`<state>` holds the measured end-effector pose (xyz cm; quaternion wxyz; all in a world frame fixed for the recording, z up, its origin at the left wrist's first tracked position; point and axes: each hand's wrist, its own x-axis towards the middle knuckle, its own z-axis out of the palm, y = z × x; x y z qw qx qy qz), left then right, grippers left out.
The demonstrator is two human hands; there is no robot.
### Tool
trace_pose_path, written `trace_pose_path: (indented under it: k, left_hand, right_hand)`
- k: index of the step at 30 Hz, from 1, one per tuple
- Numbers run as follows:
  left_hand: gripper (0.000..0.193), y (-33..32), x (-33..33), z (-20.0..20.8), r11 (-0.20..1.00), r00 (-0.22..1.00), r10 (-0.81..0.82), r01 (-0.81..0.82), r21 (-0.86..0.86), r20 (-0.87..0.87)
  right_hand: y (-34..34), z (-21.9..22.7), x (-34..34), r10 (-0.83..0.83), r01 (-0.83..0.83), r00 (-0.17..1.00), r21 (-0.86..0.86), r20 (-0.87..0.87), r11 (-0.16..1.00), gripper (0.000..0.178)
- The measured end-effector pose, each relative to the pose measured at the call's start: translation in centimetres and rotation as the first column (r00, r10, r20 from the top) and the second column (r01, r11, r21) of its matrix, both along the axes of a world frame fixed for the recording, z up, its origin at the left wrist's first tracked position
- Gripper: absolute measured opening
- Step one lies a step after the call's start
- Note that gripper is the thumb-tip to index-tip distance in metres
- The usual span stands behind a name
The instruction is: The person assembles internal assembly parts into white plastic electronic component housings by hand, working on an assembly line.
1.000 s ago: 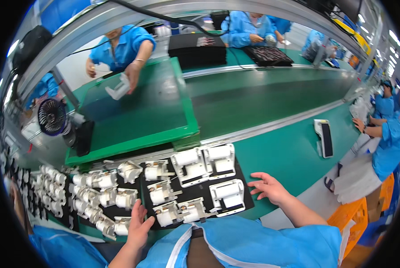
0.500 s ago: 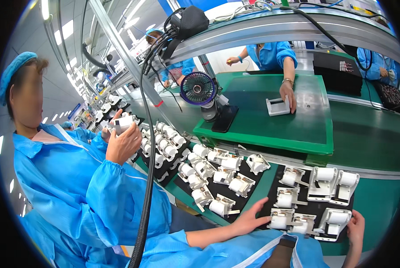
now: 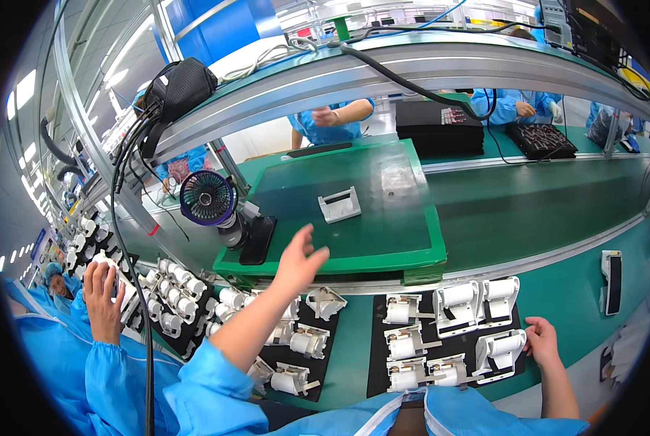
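**Left hand lifted over the parts, right hand at the tray corner**

Landmark: black tray point(image 3: 378, 349) of white plastic assemblies, lying on the green bench in front of the person.

- Left hand point(image 3: 299, 261) is hanging in the air up and to the left of the tray, fingers spread and loose, grasping nothing. It is hovering above a white part point(image 3: 325, 301) that is sitting just left of the tray, near the front lip of the green mat point(image 3: 412, 247).
- Right hand point(image 3: 541, 341) is resting at the tray's right edge, fingers curled against the white assembly point(image 3: 501, 347) in the lower right corner. Touching it; whether it is actually gripping is not clear from this angle.
- Second black tray point(image 3: 317, 367) is lying just left of the landmark, under the left forearm, holding more white parts.
- Behind the tray, the green mat is carrying one white housing point(image 3: 339, 204). A small round fan point(image 3: 207, 198) is standing at the mat's left corner.
- Far left of the tray, a neighbouring person's hand point(image 3: 105, 299) is holding a white piece over a long row of similar parts.
- Right of the tray, well apart, a black and white device point(image 3: 611, 280) is lying on the bench.
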<state>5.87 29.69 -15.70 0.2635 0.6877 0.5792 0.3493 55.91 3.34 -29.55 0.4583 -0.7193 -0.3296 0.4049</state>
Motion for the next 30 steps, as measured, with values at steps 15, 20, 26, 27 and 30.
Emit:
trace_pose_path:
  k: [15,20,26,27,30]
  left_hand:
    - [0.024,4.4,3.6,-0.1,0.948,0.994,-0.012,-0.022,0.317,0.107]
    - [0.032,-9.1,4.1,4.5,0.896,0.952,-0.294,0.307,0.322,-0.088]
    - [0.044,-17.9,2.9,4.6,0.918,0.928,-0.373,0.37,0.143,-0.004]
    - [0.048,-18.7,2.0,4.0,0.928,0.924,-0.373,0.373,0.025,0.084]
    - [0.122,-20.4,-0.4,-0.1,0.818,0.541,-0.353,0.575,-0.029,0.764]
  right_hand:
    - [-1.5,6.0,-1.2,-0.217,0.157,0.968,0.374,0.125,0.914,0.02]
    - [5.1,14.9,-12.3,0.524,-0.454,0.845,0.376,-0.105,0.808,0.044]
    - [8.3,16.7,-22.6,0.839,-0.856,0.424,0.152,-0.341,0.494,0.05]
    - [7.7,16.5,-23.0,0.832,-0.865,0.404,0.136,-0.379,0.482,0.047]
    - [5.5,16.3,-24.0,0.569,-0.724,0.446,0.094,-0.691,0.683,0.045]
